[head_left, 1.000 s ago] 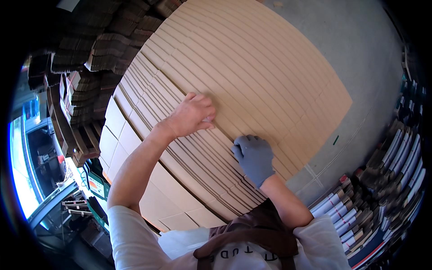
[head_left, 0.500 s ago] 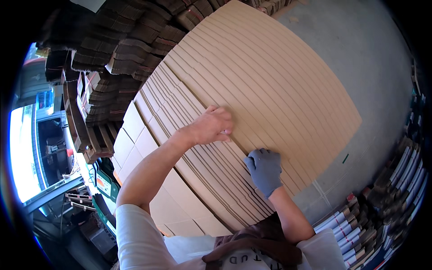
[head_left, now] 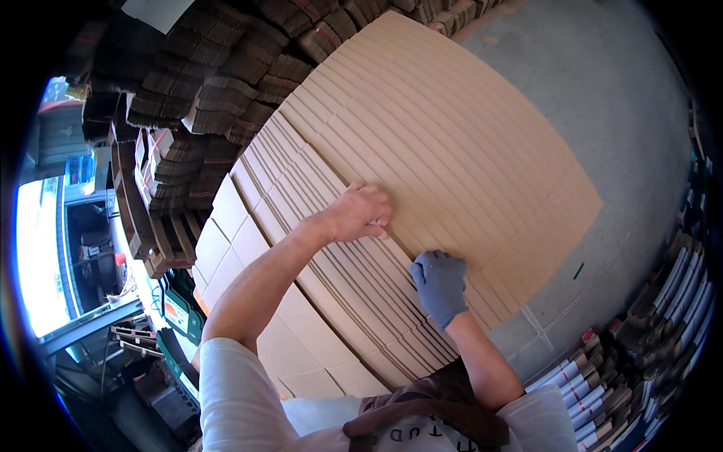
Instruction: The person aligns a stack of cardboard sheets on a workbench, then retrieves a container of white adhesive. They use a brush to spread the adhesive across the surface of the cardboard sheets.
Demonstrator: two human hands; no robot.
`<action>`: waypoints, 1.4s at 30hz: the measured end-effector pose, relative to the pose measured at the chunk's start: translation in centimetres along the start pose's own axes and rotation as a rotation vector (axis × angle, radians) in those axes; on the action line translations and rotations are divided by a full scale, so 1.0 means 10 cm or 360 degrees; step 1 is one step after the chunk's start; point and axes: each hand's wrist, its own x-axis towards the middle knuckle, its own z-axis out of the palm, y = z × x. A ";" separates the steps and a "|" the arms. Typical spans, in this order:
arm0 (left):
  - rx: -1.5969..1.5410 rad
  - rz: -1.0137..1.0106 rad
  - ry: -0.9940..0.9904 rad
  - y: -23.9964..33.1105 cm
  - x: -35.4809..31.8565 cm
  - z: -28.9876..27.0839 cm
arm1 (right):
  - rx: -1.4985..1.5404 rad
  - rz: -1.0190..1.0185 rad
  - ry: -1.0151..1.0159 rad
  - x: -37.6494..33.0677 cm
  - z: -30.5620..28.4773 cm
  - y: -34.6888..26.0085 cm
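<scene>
Viewpoint shifted; cardboard [head_left: 444, 181] slants lengthwise down-right.

Brown bundles [head_left: 215, 111] are stacked near a wooden pallet [head_left: 160, 242], and a green strip [head_left: 578, 271] lies on grey floor [head_left: 617, 128].

Worn on my head, the fisheye looks down over my apron [head_left: 433, 386], facing the cardboard [head_left: 452, 151] near below, with my left hand [head_left: 360, 211] and right hand [head_left: 439, 285] mid-view; its wide reach takes in the floor [head_left: 617, 113] too, bending straight edges toward its rim.
</scene>
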 end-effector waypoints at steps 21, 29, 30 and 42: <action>0.0138 -0.0013 0.0495 0.04 -0.17 0.27 | -0.0162 0.0048 -0.0021 0.03 0.06 -0.06; 0.0166 -0.0005 0.0725 0.01 -0.22 0.38 | 0.0873 0.0216 0.0209 -0.02 -0.17 0.05; 0.0147 -0.0012 0.0726 0.01 -0.21 0.39 | 0.0885 0.0256 0.0289 -0.02 -0.28 0.14; 0.0103 -0.0109 0.0668 -0.03 -0.22 0.38 | -0.0117 -0.0161 0.0611 -0.47 -0.49 0.49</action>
